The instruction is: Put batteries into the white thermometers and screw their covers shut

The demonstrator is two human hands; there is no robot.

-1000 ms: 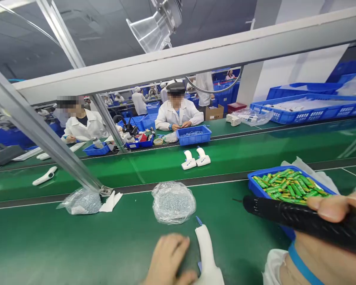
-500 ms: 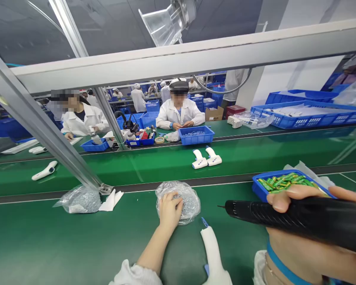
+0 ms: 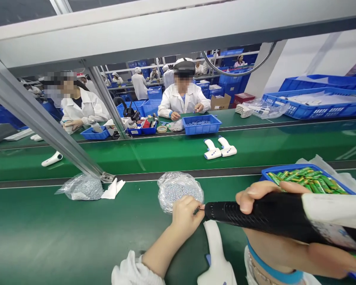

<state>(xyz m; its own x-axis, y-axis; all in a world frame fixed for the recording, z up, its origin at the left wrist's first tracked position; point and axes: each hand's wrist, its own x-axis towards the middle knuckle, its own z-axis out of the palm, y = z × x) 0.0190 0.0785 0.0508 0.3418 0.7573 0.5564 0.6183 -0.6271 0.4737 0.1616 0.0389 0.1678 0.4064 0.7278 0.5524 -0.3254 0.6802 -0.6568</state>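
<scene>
My right hand (image 3: 264, 198) is wrapped round a black and white electric screwdriver (image 3: 273, 215), held level with its tip pointing left. My left hand (image 3: 186, 215) is closed in a pinch right at that tip, on what looks like a small screw, mostly hidden by the fingers. Just behind the left hand lies an open clear plastic bag (image 3: 178, 192) of small metal screws. Below the screwdriver's tip a white handheld thermometer-like housing (image 3: 216, 253) lies with its handle pointing away from me; the handle's end is partly covered.
A blue bin (image 3: 265, 174) of green-wrapped pieces stands at right. Another bag of screws (image 3: 84, 188) and white paper (image 3: 113, 189) lie at left by a metal post (image 3: 62, 134). Two white gun-shaped housings (image 3: 221, 148) rest on the green belt (image 3: 154, 156). Co-workers sit beyond it.
My left hand has left the screw bag and moved right to the screwdriver's tip, its fingers pinched. The screwdriver has come left to meet it. The camera view has tilted down.
</scene>
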